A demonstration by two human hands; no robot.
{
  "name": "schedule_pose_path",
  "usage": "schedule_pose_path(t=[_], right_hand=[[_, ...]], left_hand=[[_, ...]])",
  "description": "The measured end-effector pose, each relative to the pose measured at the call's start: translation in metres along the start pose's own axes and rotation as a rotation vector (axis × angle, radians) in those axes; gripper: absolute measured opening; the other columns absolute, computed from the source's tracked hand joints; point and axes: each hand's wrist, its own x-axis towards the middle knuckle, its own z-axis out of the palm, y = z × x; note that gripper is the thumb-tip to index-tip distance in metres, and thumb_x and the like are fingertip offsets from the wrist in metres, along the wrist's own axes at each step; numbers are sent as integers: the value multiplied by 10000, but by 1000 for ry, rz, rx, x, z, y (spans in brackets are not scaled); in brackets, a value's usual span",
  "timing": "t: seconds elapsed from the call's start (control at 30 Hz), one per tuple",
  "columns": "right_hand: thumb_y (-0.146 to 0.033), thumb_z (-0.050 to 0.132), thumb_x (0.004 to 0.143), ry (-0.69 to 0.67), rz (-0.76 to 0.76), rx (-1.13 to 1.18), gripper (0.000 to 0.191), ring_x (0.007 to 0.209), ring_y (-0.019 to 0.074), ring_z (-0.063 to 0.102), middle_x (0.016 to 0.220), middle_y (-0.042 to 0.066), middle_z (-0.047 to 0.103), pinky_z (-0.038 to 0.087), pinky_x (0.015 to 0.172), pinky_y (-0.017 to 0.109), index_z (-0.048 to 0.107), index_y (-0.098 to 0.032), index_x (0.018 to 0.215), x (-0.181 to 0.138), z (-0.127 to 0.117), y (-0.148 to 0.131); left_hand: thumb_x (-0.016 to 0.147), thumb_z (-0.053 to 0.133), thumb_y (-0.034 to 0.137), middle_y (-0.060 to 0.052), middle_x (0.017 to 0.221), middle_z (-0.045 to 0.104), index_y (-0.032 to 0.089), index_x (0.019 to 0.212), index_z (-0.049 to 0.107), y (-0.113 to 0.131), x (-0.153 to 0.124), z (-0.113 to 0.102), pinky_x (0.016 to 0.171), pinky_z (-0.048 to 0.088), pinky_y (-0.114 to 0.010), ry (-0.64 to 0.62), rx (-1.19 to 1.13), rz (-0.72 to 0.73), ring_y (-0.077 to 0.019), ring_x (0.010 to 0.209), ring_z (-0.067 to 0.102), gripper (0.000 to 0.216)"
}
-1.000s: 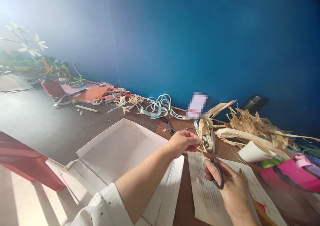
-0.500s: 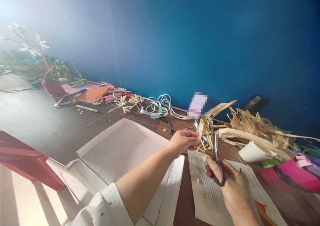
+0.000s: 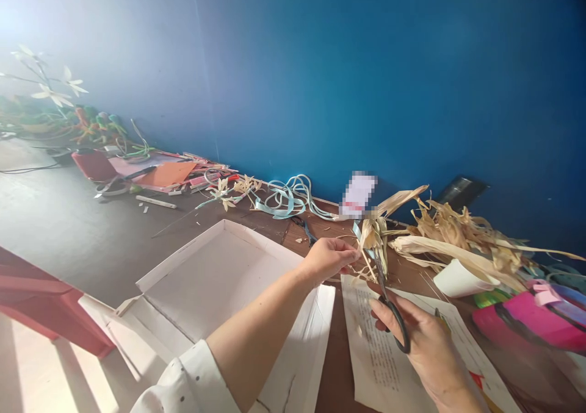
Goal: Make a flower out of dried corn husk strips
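Note:
My left hand [image 3: 327,259] pinches a small bundle of dried corn husk strips [image 3: 373,242] just above the table. My right hand [image 3: 423,343] grips black-handled scissors [image 3: 389,306], fingers through the loops. The blades point up into the husk bundle, right beside my left fingertips. Under both hands lies a printed paper sheet [image 3: 382,364] with small husk scraps on it.
An open white cardboard box [image 3: 220,279] lies flat to the left. A pile of corn husks [image 3: 462,236] and a white paper cone [image 3: 458,279] sit to the right, with pink material [image 3: 526,321] beyond. Blue ribbon [image 3: 286,196], craft flowers and red trays line the blue wall.
The scissors' blades have tilted left and moved further into the husk bundle. Both hands shifted slightly left and down in the picture.

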Motion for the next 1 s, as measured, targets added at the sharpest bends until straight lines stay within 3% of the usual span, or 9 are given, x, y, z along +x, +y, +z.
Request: schedule_pose_path(t=[0.3, 0.5, 0.7, 1.0], right_hand=[[-322, 768, 609, -136, 70, 4, 485, 587, 152, 562, 656, -26, 634, 490, 570, 223, 719, -242, 1085, 7, -15, 13], [-332, 774, 595, -159, 106, -12, 522, 596, 160, 541, 641, -22, 613, 487, 585, 236, 712, -219, 1101, 5, -19, 12], [-372, 780, 584, -185, 82, -120, 466, 565, 166, 543, 590, -23, 613, 468, 539, 221, 743, -239, 1030, 8, -28, 5], [-454, 719, 644, -247, -74, -282, 252, 527, 173, 562, 535, -6, 595, 478, 510, 223, 774, -266, 802, 10, -36, -21]], left_hand=[[535, 817, 390, -71, 798, 652, 116, 733, 624, 7, -5, -2, 651, 484, -253, -126, -175, -111, -110, 688, 585, 390], [503, 841, 361, -65, 769, 657, 113, 729, 613, 5, -5, -4, 645, 481, -248, -144, -254, -160, -89, 643, 572, 406], [522, 822, 395, -65, 732, 654, 107, 716, 616, 9, -6, -2, 637, 495, -272, -149, -158, -160, -91, 619, 564, 404], [557, 796, 430, -44, 722, 653, 117, 716, 635, 7, -6, -6, 618, 527, -269, -309, -4, -163, -91, 640, 562, 387]])
